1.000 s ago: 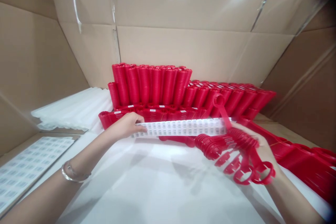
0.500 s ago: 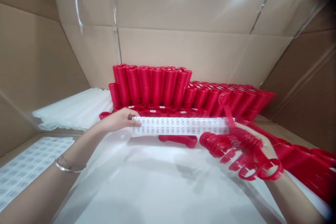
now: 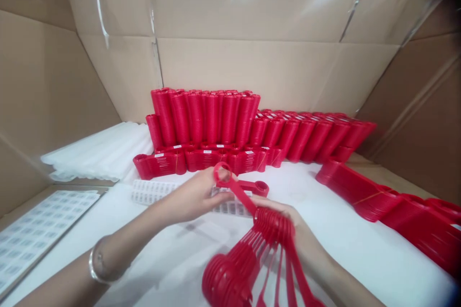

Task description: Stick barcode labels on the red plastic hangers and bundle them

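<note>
My right hand (image 3: 284, 213) is closed round a fanned bundle of thin red plastic strips (image 3: 230, 273) with rings at their ends. One red ring-ended strip (image 3: 243, 197) sticks out from the bundle toward the left. My left hand (image 3: 201, 194) is closed at this strip's ring, its thumb below the ring and its fingertips partly hidden. Behind my left hand lies a white label sheet (image 3: 149, 193) with rows of small printed labels; its right end reaches my right hand's fingers. Just beyond is another loose red strip (image 3: 257, 187).
Tall stacks of red pieces (image 3: 212, 117) stand along the cardboard back wall (image 3: 252, 62). Banded red bundles (image 3: 370, 196) lie on the right. White foam-like sleeves (image 3: 101, 148) are piled at left, with more label sheets (image 3: 43, 230) below them on the white table (image 3: 173, 268).
My left hand has left the label sheet's left end and moved right to the single strip's ring. The red bundle and my right hand have come left and nearer; the sheet has shifted left and lower.
</note>
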Motion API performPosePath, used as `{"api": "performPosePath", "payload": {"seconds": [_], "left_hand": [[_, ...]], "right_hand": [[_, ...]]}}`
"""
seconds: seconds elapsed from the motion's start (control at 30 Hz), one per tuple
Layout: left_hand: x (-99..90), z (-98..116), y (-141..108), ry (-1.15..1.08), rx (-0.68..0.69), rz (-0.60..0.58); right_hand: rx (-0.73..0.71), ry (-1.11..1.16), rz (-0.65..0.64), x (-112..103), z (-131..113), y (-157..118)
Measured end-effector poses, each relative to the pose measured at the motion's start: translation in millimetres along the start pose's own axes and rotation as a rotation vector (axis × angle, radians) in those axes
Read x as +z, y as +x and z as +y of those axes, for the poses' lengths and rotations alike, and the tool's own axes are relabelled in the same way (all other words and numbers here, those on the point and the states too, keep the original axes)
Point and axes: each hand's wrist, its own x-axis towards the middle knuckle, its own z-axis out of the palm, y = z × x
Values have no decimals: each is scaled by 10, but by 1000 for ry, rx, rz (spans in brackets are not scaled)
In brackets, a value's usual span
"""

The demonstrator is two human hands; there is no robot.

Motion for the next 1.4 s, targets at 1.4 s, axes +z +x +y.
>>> {"api": "performPosePath", "payload": {"seconds": [1.4], "left_hand": [[492, 151, 116, -97, -240, 224]], "right_hand": [[-155, -329, -42, -116, -61, -57]]}}
